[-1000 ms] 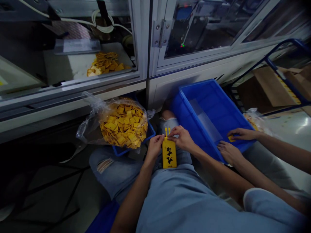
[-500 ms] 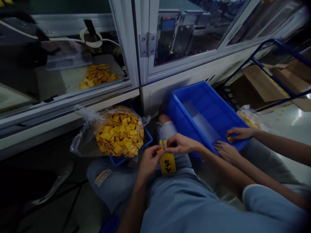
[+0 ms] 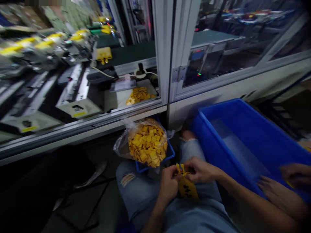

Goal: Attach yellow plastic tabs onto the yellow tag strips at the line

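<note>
My left hand (image 3: 169,185) and my right hand (image 3: 200,169) meet over my lap, both pinched on the top end of a flat yellow tag with black characters (image 3: 186,188). The tag hangs down over my jeans, tilted a little. Two short yellow prongs stick up between my fingertips. Just beyond my hands, a clear plastic bag full of small yellow square pieces (image 3: 147,143) rests in a small blue tray (image 3: 155,162).
A large blue bin (image 3: 245,139) stands at my right; another person's hands (image 3: 279,194) rest at its near edge. Behind is a glass-walled machine enclosure (image 3: 170,58) with a heap of yellow pieces (image 3: 139,95) inside. Dark floor lies to my left.
The view has swung up and to the left, showing more of the machine. My hands keep their pinch on the tag, which now hangs more tilted. The other person's hands have slid to the frame's right edge.
</note>
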Action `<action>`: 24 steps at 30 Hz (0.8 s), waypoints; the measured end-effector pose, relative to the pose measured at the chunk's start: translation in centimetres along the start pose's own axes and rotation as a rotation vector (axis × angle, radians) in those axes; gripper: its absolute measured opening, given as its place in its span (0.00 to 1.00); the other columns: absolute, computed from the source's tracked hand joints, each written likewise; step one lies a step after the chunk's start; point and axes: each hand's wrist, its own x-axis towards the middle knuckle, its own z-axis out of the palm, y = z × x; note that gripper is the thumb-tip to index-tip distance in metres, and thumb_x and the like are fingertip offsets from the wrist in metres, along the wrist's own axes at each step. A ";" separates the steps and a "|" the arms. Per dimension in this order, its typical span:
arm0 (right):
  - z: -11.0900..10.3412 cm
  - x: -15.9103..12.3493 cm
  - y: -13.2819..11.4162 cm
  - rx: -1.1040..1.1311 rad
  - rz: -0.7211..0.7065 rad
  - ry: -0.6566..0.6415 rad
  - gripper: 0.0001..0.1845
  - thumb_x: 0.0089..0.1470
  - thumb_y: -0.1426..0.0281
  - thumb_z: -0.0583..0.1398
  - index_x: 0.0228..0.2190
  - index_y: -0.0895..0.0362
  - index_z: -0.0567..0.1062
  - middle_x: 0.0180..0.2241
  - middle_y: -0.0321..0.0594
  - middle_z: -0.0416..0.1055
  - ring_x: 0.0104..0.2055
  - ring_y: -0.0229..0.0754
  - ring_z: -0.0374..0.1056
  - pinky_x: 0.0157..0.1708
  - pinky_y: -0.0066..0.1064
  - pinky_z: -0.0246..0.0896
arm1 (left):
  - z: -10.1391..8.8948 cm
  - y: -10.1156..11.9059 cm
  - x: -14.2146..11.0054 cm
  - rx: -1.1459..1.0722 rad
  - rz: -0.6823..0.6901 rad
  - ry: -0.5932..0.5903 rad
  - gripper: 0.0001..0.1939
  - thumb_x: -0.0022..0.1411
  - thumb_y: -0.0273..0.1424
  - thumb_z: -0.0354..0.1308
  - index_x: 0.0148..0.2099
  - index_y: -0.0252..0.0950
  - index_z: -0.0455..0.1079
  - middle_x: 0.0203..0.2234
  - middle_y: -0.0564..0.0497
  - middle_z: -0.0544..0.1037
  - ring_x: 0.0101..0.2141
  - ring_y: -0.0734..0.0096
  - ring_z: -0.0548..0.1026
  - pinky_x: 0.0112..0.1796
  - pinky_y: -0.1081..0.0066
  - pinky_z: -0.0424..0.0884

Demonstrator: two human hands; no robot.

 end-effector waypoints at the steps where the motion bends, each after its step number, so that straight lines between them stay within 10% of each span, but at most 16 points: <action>1: 0.3 0.1 0.0 0.001 0.004 -0.008 0.06 0.47 0.71 0.60 0.24 0.59 0.67 0.20 0.28 0.58 0.23 0.30 0.52 0.20 0.21 0.43 | 0.0 -0.2 -0.2 0.001 -0.013 0.024 0.09 0.50 0.32 0.61 0.35 0.36 0.77 0.33 0.47 0.80 0.39 0.55 0.75 0.41 0.65 0.69; 5: 0.9 0.5 0.0 -0.017 0.008 -0.036 0.05 0.48 0.71 0.60 0.25 0.60 0.69 0.21 0.29 0.59 0.23 0.30 0.53 0.20 0.21 0.43 | -0.9 -0.1 -0.4 0.010 -0.045 0.085 0.11 0.49 0.32 0.62 0.36 0.35 0.78 0.34 0.47 0.79 0.39 0.58 0.74 0.40 0.67 0.69; 11: -4.6 2.9 -0.5 -0.035 0.021 -0.258 0.16 0.48 0.61 0.67 0.33 0.61 0.79 0.24 0.34 0.71 0.24 0.34 0.62 0.22 0.22 0.53 | -2.6 4.1 0.2 0.407 -0.085 -0.291 0.05 0.46 0.30 0.65 0.28 0.34 0.76 0.22 0.54 0.72 0.25 0.71 0.65 0.27 0.72 0.59; 13: -8.9 4.7 -0.5 -0.097 -0.025 -0.074 0.19 0.51 0.58 0.66 0.37 0.61 0.79 0.29 0.39 0.76 0.28 0.38 0.67 0.27 0.25 0.59 | -3.0 6.5 0.2 0.477 -0.082 -0.251 0.06 0.44 0.29 0.67 0.29 0.35 0.76 0.22 0.54 0.74 0.25 0.69 0.67 0.27 0.72 0.60; 18: -18.6 8.7 1.4 -0.674 0.177 0.959 0.14 0.62 0.70 0.54 0.39 0.64 0.78 0.40 0.51 0.76 0.41 0.43 0.69 0.39 0.29 0.57 | -6.7 16.8 -0.7 0.364 0.190 0.007 0.15 0.49 0.38 0.69 0.38 0.37 0.77 0.31 0.47 0.79 0.32 0.59 0.76 0.32 0.68 0.71; 24: -19.8 9.9 4.9 -0.830 0.214 0.969 0.10 0.59 0.72 0.57 0.34 0.62 0.79 0.36 0.50 0.76 0.43 0.47 0.68 0.41 0.31 0.53 | -13.7 28.8 -0.1 0.845 0.764 0.522 0.14 0.53 0.41 0.67 0.37 0.38 0.72 0.39 0.49 0.80 0.35 0.63 0.76 0.36 0.69 0.73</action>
